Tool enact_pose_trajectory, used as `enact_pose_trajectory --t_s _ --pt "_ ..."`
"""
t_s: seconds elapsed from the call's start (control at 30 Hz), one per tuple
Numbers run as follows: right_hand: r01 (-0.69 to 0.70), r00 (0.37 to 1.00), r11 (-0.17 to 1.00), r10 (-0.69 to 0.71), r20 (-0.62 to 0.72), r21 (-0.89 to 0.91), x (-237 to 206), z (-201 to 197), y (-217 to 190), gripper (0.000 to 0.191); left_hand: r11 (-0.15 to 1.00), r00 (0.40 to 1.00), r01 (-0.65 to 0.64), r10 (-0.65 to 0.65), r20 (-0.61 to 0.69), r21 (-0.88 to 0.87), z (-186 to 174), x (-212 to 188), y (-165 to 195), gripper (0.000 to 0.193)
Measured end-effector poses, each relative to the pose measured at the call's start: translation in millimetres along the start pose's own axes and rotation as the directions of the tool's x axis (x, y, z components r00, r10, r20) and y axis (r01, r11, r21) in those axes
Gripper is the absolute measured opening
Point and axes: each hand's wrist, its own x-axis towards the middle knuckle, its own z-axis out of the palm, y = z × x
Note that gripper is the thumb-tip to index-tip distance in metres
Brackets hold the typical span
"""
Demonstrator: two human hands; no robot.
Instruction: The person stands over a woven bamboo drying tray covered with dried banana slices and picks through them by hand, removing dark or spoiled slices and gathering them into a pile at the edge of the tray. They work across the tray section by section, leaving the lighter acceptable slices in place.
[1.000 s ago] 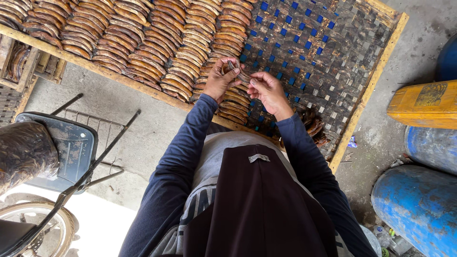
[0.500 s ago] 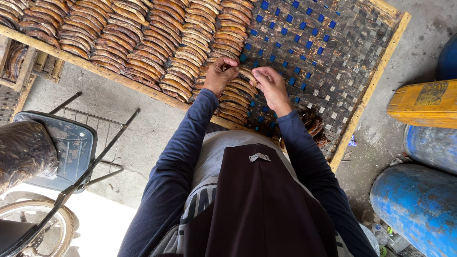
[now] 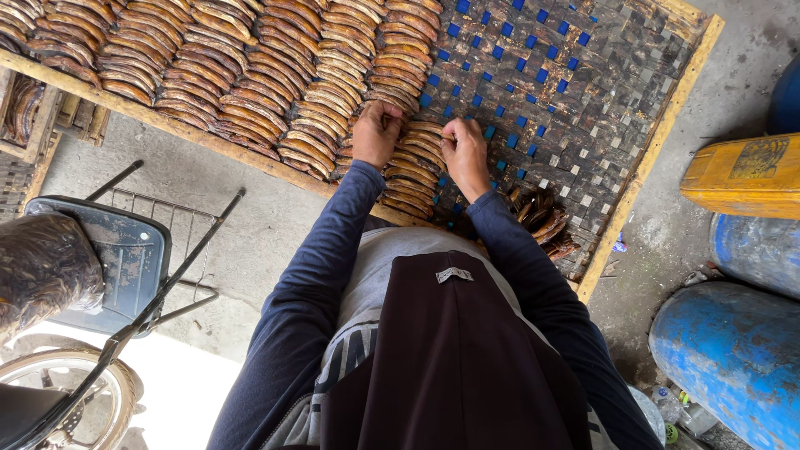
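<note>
Two bare hands work at the near end of a row of flattened brown banana slices [image 3: 414, 158] laid on a woven drying rack [image 3: 583, 108], seen from above by the person's head camera. The left hand [image 3: 377, 133] rests with fingers curled down onto the top of the short row, its knuckles toward the camera; the fingertips are hidden against the slices, so whether it pinches one cannot be told. The right hand [image 3: 467, 154] sits just beside the row's right edge, fingers bent and thumb tucked near a slice at the row's upper end; its hold is likewise not readable. The row lies directly between and under both hands, overlapping like shingles and running toward the rack's wooden frame [image 3: 642, 179]. A loose pile of slices [image 3: 542, 221] lies near the right forearm. Longer rows of slices [image 3: 208, 67] fill the rack to the left. Blue drums [image 3: 733, 358] and a yellow container [image 3: 742, 175] stand on the concrete at right; a dark metal chair [image 3: 108, 250] stands at left.
</note>
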Motion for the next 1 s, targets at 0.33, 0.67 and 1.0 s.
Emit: enact_pose_trajectory --t_s 0.33,0.67,1.0 --pt "-0.031 0.999 0.993 0.034 0.024 -0.110 -7.9 -1.6 15.4 0.010 0.940 0.981 -0.159 0.114 0.160 0.303 17.7 -8.1 0.0 0.015" --pt "-0.168 0.986 0.984 0.169 -0.005 0.063 3.9 -34.7 -8.8 0.010 0.496 0.829 0.557 -0.286 0.481 -0.666 -11.3 6.0 12.2 0.054" --pt "0.316 0.949 0.948 -0.316 0.027 -0.025 7.8 -24.0 -79.5 0.023 0.170 0.743 0.659 0.002 0.670 -0.732 -30.1 -11.2 67.1 0.087"
